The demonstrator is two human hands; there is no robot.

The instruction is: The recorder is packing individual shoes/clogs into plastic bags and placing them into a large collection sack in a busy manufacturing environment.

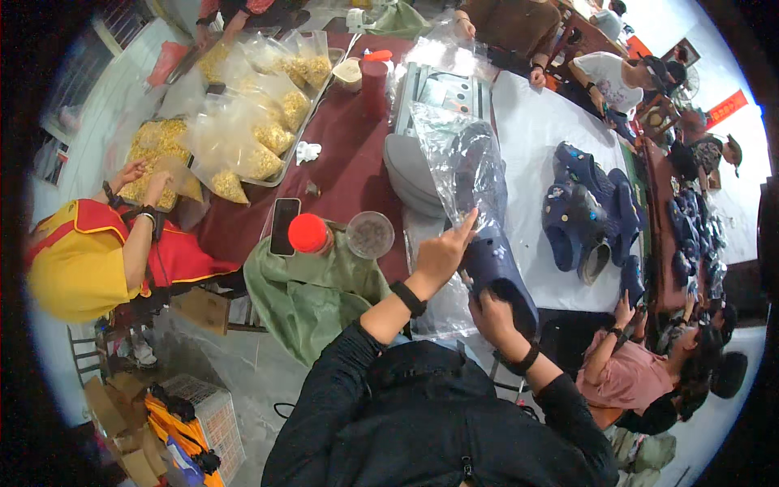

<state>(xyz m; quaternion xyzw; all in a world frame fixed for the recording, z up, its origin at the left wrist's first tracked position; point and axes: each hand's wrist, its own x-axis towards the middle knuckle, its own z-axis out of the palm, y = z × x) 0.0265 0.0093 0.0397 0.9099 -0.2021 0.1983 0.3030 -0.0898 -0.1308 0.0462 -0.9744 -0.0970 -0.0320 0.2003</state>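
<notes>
bagging seems the step in hand, with the right hand [497, 321] closed on the heel of a navy clog [493, 253] at the mouth of the clear bag [441, 142], the left hand [442, 258] against the plastic, its hold unclear, and the next move calls for easing the heel inside.

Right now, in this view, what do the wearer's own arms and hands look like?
Both the left hand and the right hand are ungloved. Each wrist carries a black wristband. Above these, short stretches of forearm are bare, then come the black sleeves of a dark jacket. No cables show on either arm.
</notes>
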